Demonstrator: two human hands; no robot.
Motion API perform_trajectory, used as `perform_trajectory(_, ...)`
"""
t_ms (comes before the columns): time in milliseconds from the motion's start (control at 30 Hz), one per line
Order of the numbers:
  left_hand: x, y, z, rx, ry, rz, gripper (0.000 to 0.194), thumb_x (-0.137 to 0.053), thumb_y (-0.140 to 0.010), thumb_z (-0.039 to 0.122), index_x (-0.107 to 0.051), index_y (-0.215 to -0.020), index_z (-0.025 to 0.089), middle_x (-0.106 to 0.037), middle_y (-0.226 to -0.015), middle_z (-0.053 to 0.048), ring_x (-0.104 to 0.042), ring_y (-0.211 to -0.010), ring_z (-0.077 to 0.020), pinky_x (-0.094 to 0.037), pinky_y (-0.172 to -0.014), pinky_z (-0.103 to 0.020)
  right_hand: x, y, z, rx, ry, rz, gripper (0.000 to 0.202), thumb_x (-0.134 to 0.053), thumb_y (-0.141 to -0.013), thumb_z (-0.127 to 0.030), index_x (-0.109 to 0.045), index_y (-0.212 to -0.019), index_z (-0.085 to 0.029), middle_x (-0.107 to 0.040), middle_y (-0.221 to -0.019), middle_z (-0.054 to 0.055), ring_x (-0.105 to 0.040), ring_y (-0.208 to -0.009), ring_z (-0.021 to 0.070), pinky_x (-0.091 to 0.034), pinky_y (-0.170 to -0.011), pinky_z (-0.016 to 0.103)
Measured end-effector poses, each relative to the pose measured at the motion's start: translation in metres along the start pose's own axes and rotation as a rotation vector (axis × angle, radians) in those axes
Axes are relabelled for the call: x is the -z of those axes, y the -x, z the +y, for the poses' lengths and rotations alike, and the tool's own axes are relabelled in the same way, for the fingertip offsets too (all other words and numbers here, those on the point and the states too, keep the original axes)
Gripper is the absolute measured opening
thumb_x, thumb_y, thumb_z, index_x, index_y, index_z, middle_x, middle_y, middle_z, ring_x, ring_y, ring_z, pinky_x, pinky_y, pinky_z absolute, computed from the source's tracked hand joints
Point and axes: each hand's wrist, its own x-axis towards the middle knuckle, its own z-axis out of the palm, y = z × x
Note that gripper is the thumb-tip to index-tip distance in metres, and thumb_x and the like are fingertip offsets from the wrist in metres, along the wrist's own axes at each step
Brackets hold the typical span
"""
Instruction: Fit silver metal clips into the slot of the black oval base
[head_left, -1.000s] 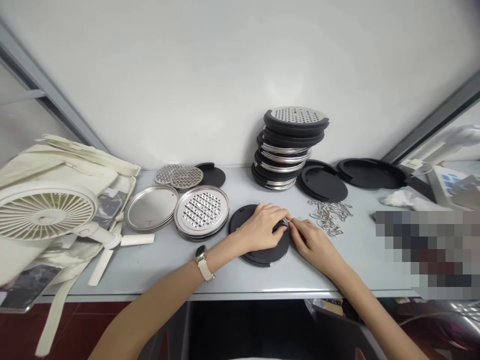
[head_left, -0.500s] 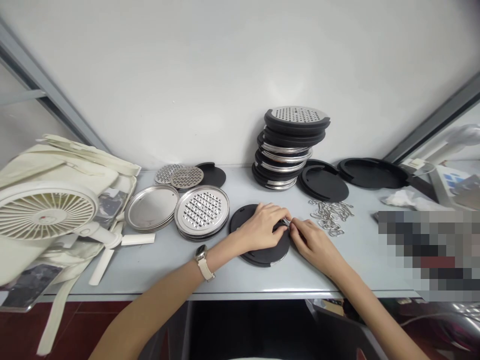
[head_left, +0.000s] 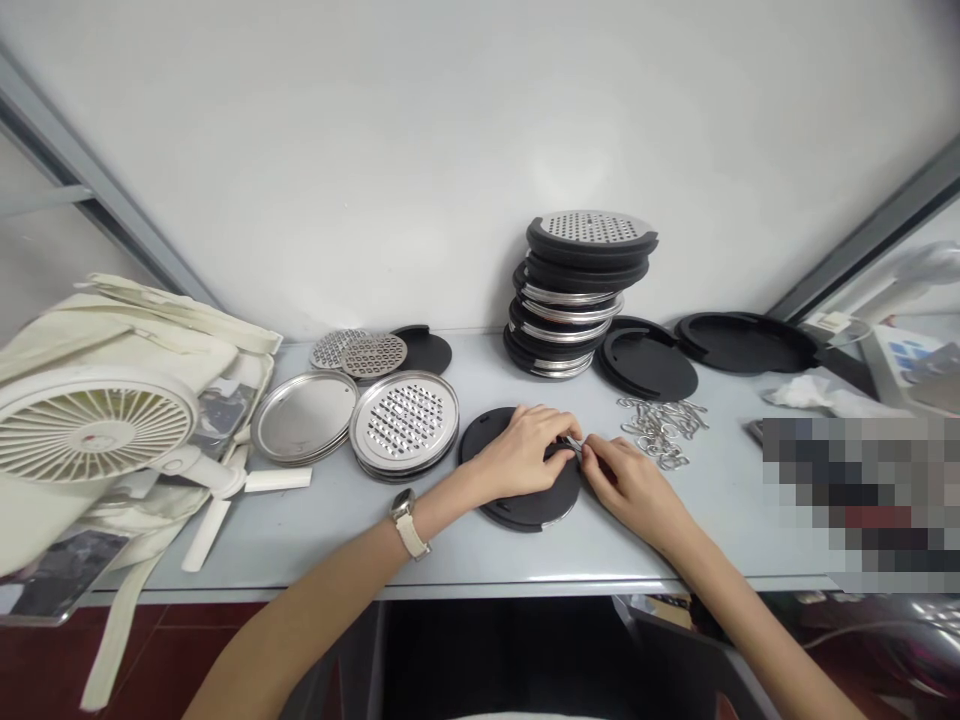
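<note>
A round black plastic holder (head_left: 487, 430) lies flat on the table in front of me. Across it rests my left hand (head_left: 529, 450), its thumb and fingers curled over the holder's right edge. At that edge, my right hand (head_left: 626, 485) pinches a small shiny metal piece (head_left: 576, 443), mostly covered by the fingertips. Just beyond the right hand is a loose pile of metal wire clips (head_left: 664, 430). Left of the holder sits a stack topped by a round metal grater disc (head_left: 405, 421), beside plain round metal plates (head_left: 306, 415).
A tall stack of black holders and metal discs (head_left: 585, 290) stands by the wall. Black round trays (head_left: 649, 365) lie right of it. On the left are a white fan (head_left: 97, 435) and a cream bag (head_left: 52, 335). Perforated discs (head_left: 375, 354) lie at the back.
Both hands stay at the holder's right edge with almost no movement. The view has shifted very slightly.
</note>
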Motion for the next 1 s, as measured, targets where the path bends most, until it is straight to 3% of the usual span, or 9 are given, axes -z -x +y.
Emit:
perform_trajectory(633, -0.003, -0.0003, -0.004, -0.018, -0.031, 0.007, 0.015, -0.055, -0.083, 0.012, -0.05, -0.095, 0.019, -0.059, -0.096, -0.002, -0.054, -0.096, -0.0175, -0.037, -0.089, -0.032, 0.0007, 0.0015, -0.0006, -0.055, 0.038, -0.001, 0.026, -0.034, -0.096, -0.028, -0.044, -0.073, -0.023, -0.053, -0.059, 0.002, -0.053, -0.061, 0.0212, -0.037, -0.058, 0.029)
perform_trajectory(1000, -0.0032, 0.0025, 0.0001, -0.001, -0.163, 0.094, 0.016, -0.055, -0.082, 0.021, -0.047, -0.096, 0.018, -0.055, -0.101, -0.004, -0.049, -0.101, -0.0206, -0.036, -0.092, -0.034, -0.0018, -0.008, -0.0039, -0.041, 0.053, -0.064, 0.026, -0.032, -0.096, -0.024, -0.044, -0.073, -0.023, -0.058, -0.062, 0.003, -0.054, -0.061, 0.021, -0.037, -0.059, 0.03)
